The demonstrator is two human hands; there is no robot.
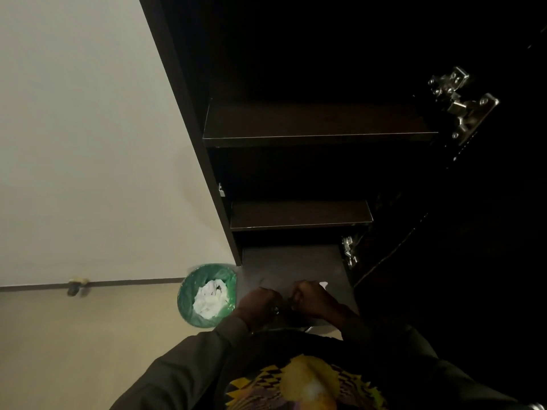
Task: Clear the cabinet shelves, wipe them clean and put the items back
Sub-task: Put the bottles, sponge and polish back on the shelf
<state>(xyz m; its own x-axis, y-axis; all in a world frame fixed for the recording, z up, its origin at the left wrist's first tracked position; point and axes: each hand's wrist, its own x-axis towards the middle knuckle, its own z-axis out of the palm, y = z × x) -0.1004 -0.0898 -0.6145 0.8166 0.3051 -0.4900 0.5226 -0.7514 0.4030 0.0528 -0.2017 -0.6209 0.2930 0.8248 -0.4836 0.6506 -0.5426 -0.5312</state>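
Observation:
The dark cabinet stands open, its upper shelf [319,137] and middle shelf [300,224] bare. Both my hands are low over the bottom shelf [291,261], close together with fingers curled. My left hand [259,303] is a closed fist, and something small glints between the two hands. My right hand [310,297] is closed too, with a corner of white paper [324,284] sticking out past its knuckles. It is too dark to tell what else the hands hold.
A bin with a green liner [207,295], holding crumpled white paper, stands on the floor left of the cabinet. The open cabinet door [473,202] hangs on metal hinges [461,102] at the right. A pale wall [103,143] runs along the left.

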